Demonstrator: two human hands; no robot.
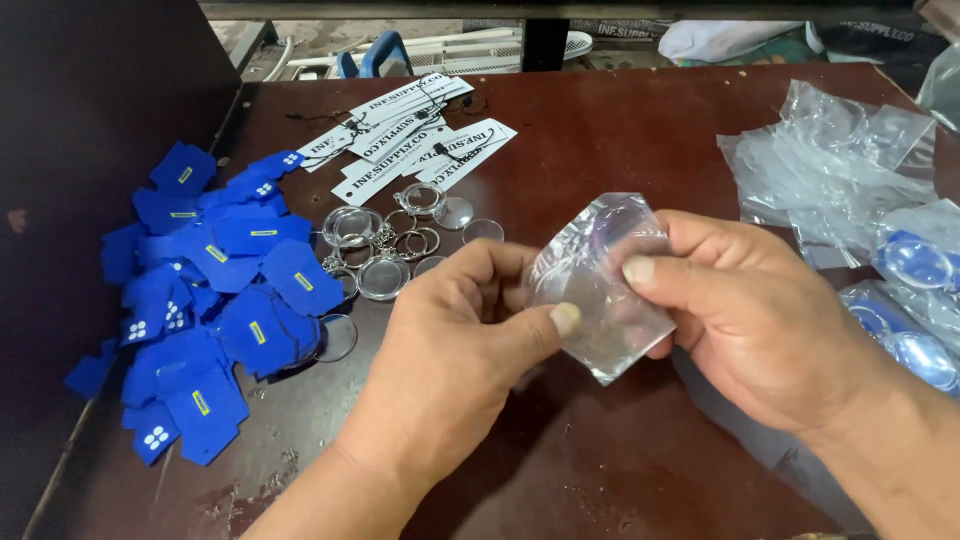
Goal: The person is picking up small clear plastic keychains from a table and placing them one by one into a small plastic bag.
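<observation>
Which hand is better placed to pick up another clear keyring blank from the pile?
Probably left. The left hand is nearest the blanks; the right hand grips the bag on the far side.

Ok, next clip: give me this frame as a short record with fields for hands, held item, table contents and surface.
left hand: pinches the pouch's left edge, thumb on top
right hand: grips the pouch's right side, thumb on its front
held item: small clear plastic pouch, a round clear piece seems to be inside
left of table: pile of blue tags
centre: clear round keyrings with metal rings
behind: white paper tags with black strings
right: clear bags, some holding blue-tinted discs
surface: dark red-brown table, worn
</observation>
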